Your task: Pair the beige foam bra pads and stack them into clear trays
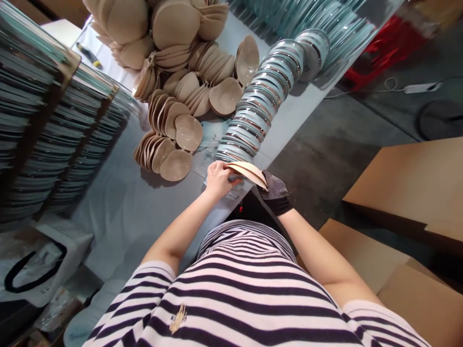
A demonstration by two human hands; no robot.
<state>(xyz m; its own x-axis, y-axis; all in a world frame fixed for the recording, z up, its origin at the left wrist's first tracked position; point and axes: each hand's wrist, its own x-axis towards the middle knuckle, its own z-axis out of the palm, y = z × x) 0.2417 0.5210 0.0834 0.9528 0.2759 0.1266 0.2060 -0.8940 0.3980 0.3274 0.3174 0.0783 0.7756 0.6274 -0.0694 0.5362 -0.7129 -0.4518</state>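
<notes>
Head view, hands (217, 179) pinching curved beige pad (249, 172)

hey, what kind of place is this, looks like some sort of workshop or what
Probably a small factory or packing workshop. The table carries piles of beige molded cups and a long row of clear plastic trays, with cardboard boxes on a concrete floor. Both hands hold one cup.

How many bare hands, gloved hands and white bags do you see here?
Bare hands: 1, the left hand, on the beige pad
Gloved hands: 1, the right hand, under the same pad
White bags: 1
Total: 3
</notes>
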